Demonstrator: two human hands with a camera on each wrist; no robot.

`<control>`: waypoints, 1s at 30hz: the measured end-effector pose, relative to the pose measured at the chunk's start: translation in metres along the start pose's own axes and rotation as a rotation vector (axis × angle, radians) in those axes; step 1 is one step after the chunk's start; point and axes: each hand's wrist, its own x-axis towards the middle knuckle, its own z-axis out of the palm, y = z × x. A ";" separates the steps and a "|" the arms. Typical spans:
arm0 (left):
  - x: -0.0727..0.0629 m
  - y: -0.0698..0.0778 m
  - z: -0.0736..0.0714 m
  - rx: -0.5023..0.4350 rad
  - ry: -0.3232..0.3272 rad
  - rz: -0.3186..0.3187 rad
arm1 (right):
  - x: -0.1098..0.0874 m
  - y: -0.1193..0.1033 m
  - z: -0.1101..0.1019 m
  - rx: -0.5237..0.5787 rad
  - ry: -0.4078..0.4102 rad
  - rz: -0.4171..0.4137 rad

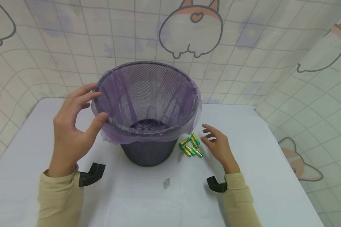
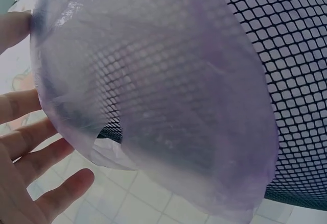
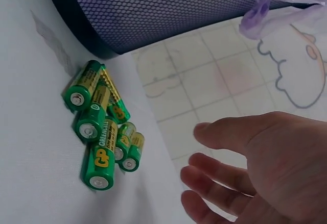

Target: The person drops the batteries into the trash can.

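A dark mesh wastebasket (image 1: 149, 154) stands upright, lined with a thin purple plastic bag (image 1: 113, 134) folded over its rim. At its left side my left hand (image 1: 74, 126) has the thumb and fingers spread, with fingertips right at the rim. The left wrist view shows those fingertips along the edge of the bag (image 2: 225, 132). Several green and gold batteries (image 3: 102, 163) lie in a loose cluster at the right of the basket's base. Just right of them is my right hand (image 1: 217, 146), its fingers loosely bent and holding nothing.
The basket and batteries are on a white-covered table (image 1: 142, 201). Grey patches (image 1: 166, 183) mark the cover in front of the basket. A tile-patterned curtain (image 1: 122, 37) with cartoon dogs hangs behind and along both sides.
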 end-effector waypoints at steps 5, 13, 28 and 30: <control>-0.004 -0.005 0.000 -0.009 -0.003 -0.004 | 0.004 0.009 0.002 0.011 -0.106 0.038; -0.007 -0.006 -0.004 -0.006 -0.016 -0.012 | 0.012 0.017 0.004 0.020 -0.265 0.027; -0.004 -0.006 0.002 -0.019 -0.036 0.000 | 0.022 0.036 -0.003 0.064 -0.395 0.027; -0.003 -0.007 0.003 -0.018 -0.036 0.001 | 0.023 0.037 -0.003 0.071 -0.396 0.029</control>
